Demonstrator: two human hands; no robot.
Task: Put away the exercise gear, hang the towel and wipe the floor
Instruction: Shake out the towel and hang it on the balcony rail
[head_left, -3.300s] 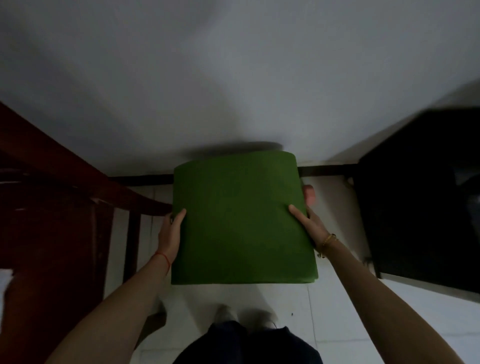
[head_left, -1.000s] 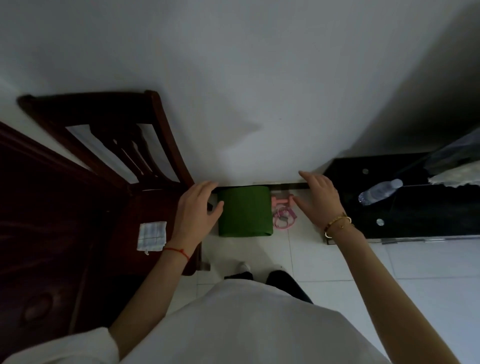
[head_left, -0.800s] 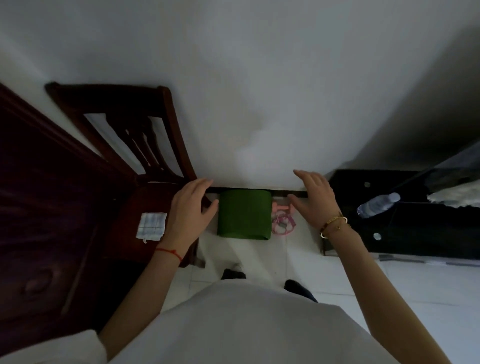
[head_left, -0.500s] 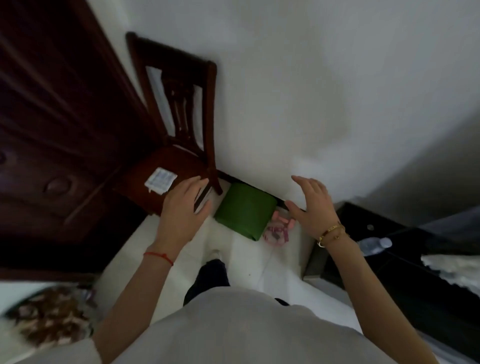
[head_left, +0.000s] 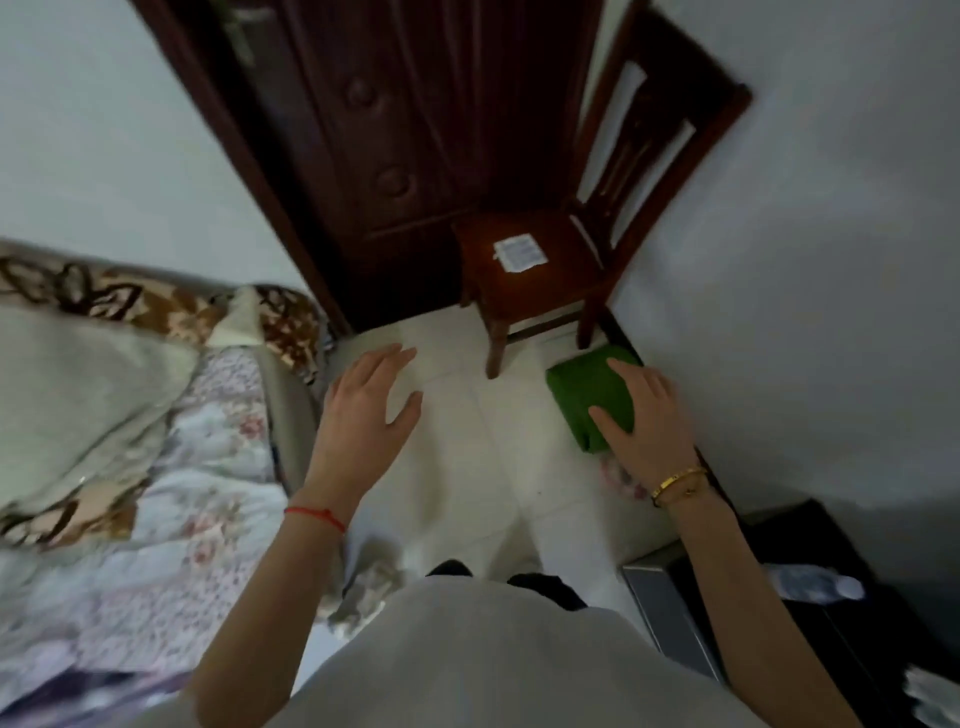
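The folded green mat (head_left: 592, 397) lies on the tiled floor (head_left: 467, 441) against the wall (head_left: 805, 312), just beside the front leg of the wooden chair (head_left: 535, 270). The right hand (head_left: 649, 421) hangs over it with fingers spread and straight, its grip released; whether it touches the mat cannot be told. The left hand (head_left: 363, 410) is likewise released, holding nothing, above the bare floor near the bed (head_left: 156, 441).

Risks from here, as a judgement: the mat is only loosely folded and propped at the wall, so it may slump or unfold onto the floor that is to be wiped. A pink item (head_left: 621, 475) lies half hidden under the right wrist, close to the feet; a step back could catch it. The small checked cloth (head_left: 519, 253) on the chair seat may be overlooked if it is the towel or wipe the task needs, though that cannot be told.

Compared with half a second ago, the view has swung left: the bed and the dark door (head_left: 389, 130) now fill much of it, and the left hand has moved away from the chair toward the bed side. A few seconds ago both hands gripped the mat in the air; now it rests on the floor.
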